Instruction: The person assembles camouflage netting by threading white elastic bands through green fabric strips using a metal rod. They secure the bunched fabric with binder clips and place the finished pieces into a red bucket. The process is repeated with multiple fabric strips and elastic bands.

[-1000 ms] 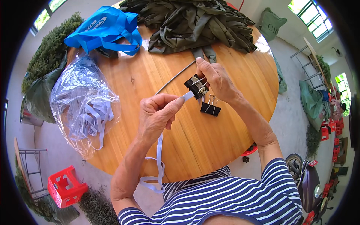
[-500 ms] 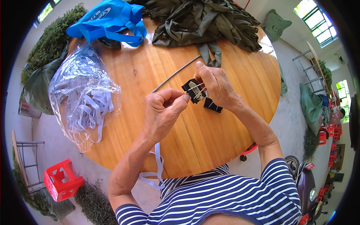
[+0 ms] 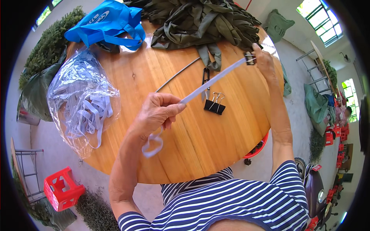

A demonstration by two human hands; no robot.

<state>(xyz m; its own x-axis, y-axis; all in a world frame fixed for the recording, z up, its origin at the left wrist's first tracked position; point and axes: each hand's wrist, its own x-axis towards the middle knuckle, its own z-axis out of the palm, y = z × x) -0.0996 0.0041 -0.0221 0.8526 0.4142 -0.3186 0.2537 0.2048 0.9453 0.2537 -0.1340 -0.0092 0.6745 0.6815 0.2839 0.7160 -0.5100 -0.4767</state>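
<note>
A pale lavender elastic band (image 3: pixel 216 81) is stretched in a straight line between my two hands over the round table. My left hand (image 3: pixel 158 111) pinches it between thumb and fingers, and its loose end curls below the hand. Far to the right, my right hand (image 3: pixel 263 61) grips a black binder clip (image 3: pixel 250 59) at the band's other end. A second, larger black binder clip (image 3: pixel 214 107) lies on the table with its wire handles up. Just beyond it are black thread snips (image 3: pixel 206 82) with metal blades.
A clear plastic bag (image 3: pixel 83 104) of the same bands lies at left. A blue bag (image 3: pixel 106 25) and a heap of dark green fabric (image 3: pixel 204 25) cover the far side. A thin metal rod (image 3: pixel 177 74) rests on the wooden table (image 3: pixel 127 165). A red stool (image 3: pixel 63 188) stands on the floor.
My right hand has moved away to the right with the small clip, drawing the band out straight from my left hand. The snips and larger clip now show fully.
</note>
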